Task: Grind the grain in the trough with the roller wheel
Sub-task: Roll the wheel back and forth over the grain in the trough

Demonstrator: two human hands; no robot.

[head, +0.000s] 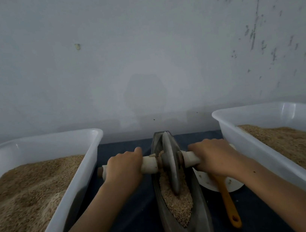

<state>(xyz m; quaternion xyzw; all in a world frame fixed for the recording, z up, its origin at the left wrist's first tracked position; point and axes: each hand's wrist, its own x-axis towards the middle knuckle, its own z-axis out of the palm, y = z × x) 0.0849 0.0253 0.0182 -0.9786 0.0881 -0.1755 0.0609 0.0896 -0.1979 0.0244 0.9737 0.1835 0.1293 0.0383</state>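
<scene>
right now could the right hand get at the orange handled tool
Probably yes. The orange tool lies just under the right hand and its forearm, beside the trough, uncovered; but the hand must first let go of the roller handle.

Left grip (122,165), right grip (211,154) curled closed, forearms extended forward.

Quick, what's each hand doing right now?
Left hand: grips the roller's left handle.
Right hand: grips the roller's right handle.
</scene>
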